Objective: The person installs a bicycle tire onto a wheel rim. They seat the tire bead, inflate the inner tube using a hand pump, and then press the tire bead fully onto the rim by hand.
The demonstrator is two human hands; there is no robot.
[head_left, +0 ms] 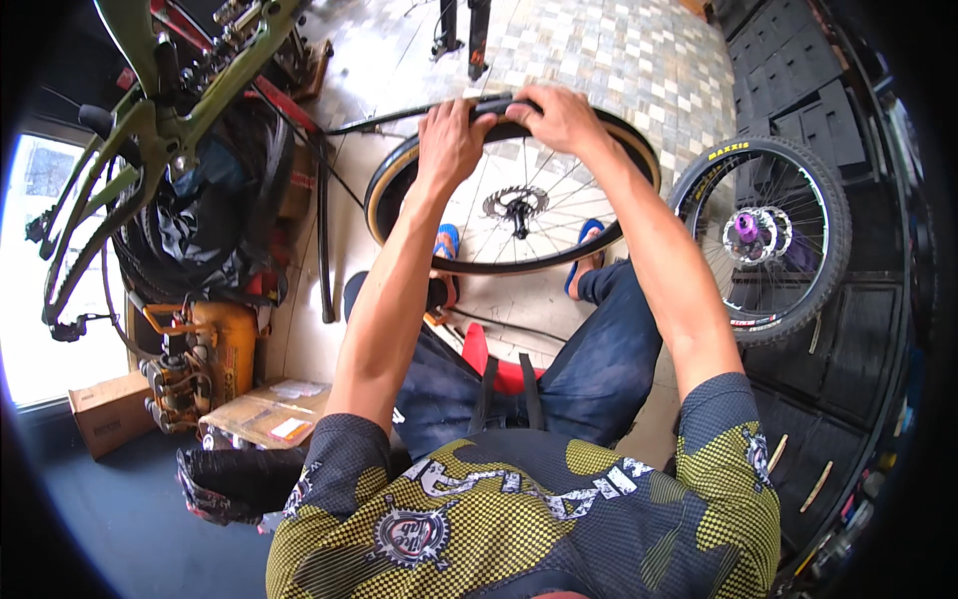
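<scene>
Bicycle wheel [518, 207], with brake disc and tan-walled tyre: located directly in front of the person, tilted, its near edge above the feet; clock positions below are read from its hub. Between 9 and 10 o'clock, a green bicycle frame [228, 85] stands raised off the floor, presumably on a support hidden from view, which would keep it clear of the floor space. At 8 o'clock, a cardboard box [108, 411] and, just right of it, an orange compressor [228, 344] sit at the side, likely to leave room around the legs. Between 7 and 8 o'clock, a flat carton [264, 414] lies near the person's left side, small packets on top. Near 11 o'clock, the left hand [451, 145] grips rim and tyre, fingers curled over the outer edge, thumb toward the inner side. Near 12 o'clock, beyond the hands, stand two dark fork legs [477, 45]. Just right of 12, the right hand [559, 120] grips the same section, thumb close to the left thumb; this close pairing probably concentrates force on one short arc. Whether the near edge bears on the floor or feet cannot be determined. At 3 o'clock, a second wheel [763, 237] with purple hub stands beside black drawers [868, 309], apparently leaning on them for stability.
</scene>
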